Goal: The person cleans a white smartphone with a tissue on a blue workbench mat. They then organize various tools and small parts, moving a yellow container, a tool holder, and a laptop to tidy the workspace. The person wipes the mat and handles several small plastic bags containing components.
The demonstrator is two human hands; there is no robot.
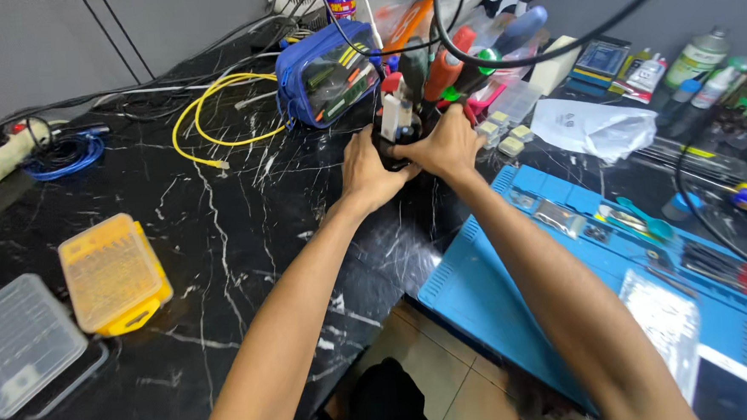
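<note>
Forearms run up from the camera, both reaching fwd to a black tool holder (397,136) standing on the black marble-pattern desk (222,243), far centre, just left of the blue work mat (514,288). Left hand (370,169) is wrapped round the holder's left side, fingers curled on it; right hand (448,146) clamps the right side and rim, so the holder sits squeezed between both hands. Holder is crammed w/ screwdrivers (444,66), orange, red, green and blue handles sticking up, plus a white piece at front. A black cable (502,58) loops right over the handles. Blue zip pouch (325,74) stands just behind-left, yellow cable (215,107) coiled beside it. Small clear parts boxes (506,131) lie just right of the right hand. Nearer left: yellow bit case (113,275) and clear plastic box (22,339). White phone (724,388) rests on the mat, bottom right. Risks, as judged: holder looks top-heavy, so a tilt could spill tools; handles could snag the overhead cable if lifted; a sideways shove could knock the parts boxes or pouch.
</note>
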